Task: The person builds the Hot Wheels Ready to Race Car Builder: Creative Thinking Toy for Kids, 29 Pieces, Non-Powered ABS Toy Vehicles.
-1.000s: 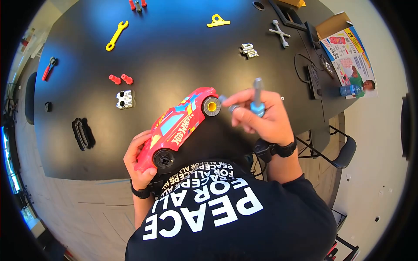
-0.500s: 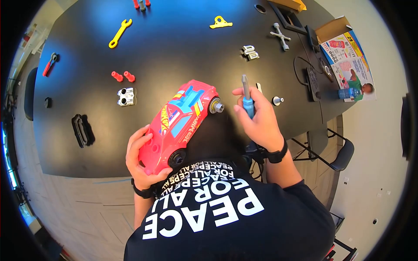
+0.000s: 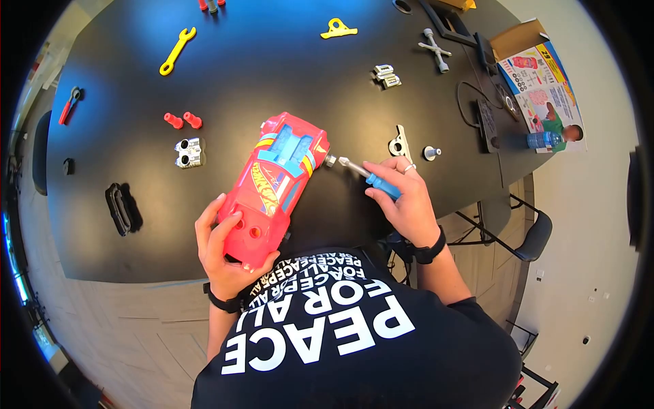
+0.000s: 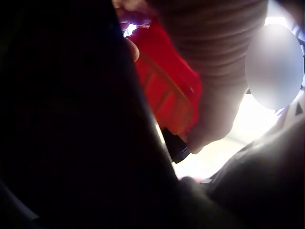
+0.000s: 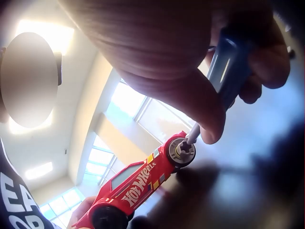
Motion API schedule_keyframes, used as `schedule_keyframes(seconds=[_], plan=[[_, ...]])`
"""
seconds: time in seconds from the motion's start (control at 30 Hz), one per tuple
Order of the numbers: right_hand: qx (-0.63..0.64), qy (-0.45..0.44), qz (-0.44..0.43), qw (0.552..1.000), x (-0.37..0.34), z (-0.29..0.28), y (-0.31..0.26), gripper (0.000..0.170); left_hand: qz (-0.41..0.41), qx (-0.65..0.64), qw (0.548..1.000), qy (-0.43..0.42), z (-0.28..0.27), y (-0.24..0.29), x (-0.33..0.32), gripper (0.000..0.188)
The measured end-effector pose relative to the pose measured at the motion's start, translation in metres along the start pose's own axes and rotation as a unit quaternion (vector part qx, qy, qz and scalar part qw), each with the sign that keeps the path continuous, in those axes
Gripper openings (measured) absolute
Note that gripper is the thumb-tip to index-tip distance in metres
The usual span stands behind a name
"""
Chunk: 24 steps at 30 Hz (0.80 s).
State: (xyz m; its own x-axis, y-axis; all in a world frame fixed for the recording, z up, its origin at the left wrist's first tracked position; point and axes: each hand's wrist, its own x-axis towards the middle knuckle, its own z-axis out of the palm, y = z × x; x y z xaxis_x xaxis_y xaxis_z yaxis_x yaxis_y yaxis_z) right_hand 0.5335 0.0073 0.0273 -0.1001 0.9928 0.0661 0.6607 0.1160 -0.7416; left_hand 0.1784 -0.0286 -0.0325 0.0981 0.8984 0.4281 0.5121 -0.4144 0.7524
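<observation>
My left hand (image 3: pixel 221 249) grips one end of a red toy car (image 3: pixel 262 198), fingers over the body and thumb at the near side. The car is tilted above the black table, its printed top facing up. A grey bolt (image 3: pixel 331 161) sticks out from the far wheel (image 5: pixel 181 151). In my right hand (image 3: pixel 412 208) is a toy screwdriver with a blue handle (image 3: pixel 383 187), pinched between thumb and fingers. Its grey tip is right at the bolt head. The left wrist view is dark, with part of the car's red body (image 4: pixel 167 90) showing.
Beside my right hand lie a silver bracket-like part (image 3: pixel 400 143) and a grey-white round piece (image 3: pixel 432 153). Farther off are a yellow wrench (image 3: pixel 178 52), a cross lug wrench (image 3: pixel 436 50) and a silver engine-like block (image 3: pixel 190 153). A box (image 3: pixel 545 88) and bottle (image 3: pixel 543 140) stand right.
The right hand let go of the bolt, now seated in the wheel, and turned the screwdriver from upright to pointing left at it. The left hand has rolled the car, bringing its top up.
</observation>
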Motion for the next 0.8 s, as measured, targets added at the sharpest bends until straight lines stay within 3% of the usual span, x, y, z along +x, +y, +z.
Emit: schedule_keyframes(seconds=[0.2, 0.3, 0.37, 0.5, 0.57, 0.6, 0.67, 0.8], plan=[[0.007, 0.015, -0.03, 0.999, 0.005, 0.014, 0.009, 0.047, -0.009, 0.004, 1.0, 0.013, 0.001, 0.004, 0.001, 0.085], [0.014, 0.002, -0.005, 1.0, 0.006, 0.019, 0.016, 0.043, -0.009, 0.008, 1.0, 0.001, -0.001, 0.002, 0.0, 0.087], [0.139, 0.018, 0.146, 0.979, 0.005, 0.023, 0.009, 0.041, -0.009, 0.008, 1.0, -0.01, -0.002, 0.001, -0.001, 0.089], [0.038, 0.034, 0.089, 0.995, 0.005, 0.019, 0.007, 0.043, -0.009, 0.011, 1.0, -0.009, -0.001, 0.002, 0.0, 0.089], [0.171, -0.013, 0.218, 0.961, 0.008, 0.014, 0.012, 0.049, -0.008, 0.012, 1.0, -0.01, -0.001, 0.002, 0.0, 0.089], [0.172, -0.012, 0.219, 0.96, 0.007, 0.016, 0.012, 0.049, -0.006, 0.011, 1.0, -0.01, -0.001, 0.002, 0.0, 0.089], [0.131, 0.041, 0.128, 0.982, 0.005, 0.021, 0.014, 0.053, -0.004, 0.01, 1.0, -0.009, -0.001, 0.002, 0.0, 0.089], [0.107, 0.041, 0.081, 0.99, 0.003, 0.022, 0.023, 0.054, -0.009, 0.003, 1.0, -0.01, -0.001, 0.002, 0.0, 0.09]])
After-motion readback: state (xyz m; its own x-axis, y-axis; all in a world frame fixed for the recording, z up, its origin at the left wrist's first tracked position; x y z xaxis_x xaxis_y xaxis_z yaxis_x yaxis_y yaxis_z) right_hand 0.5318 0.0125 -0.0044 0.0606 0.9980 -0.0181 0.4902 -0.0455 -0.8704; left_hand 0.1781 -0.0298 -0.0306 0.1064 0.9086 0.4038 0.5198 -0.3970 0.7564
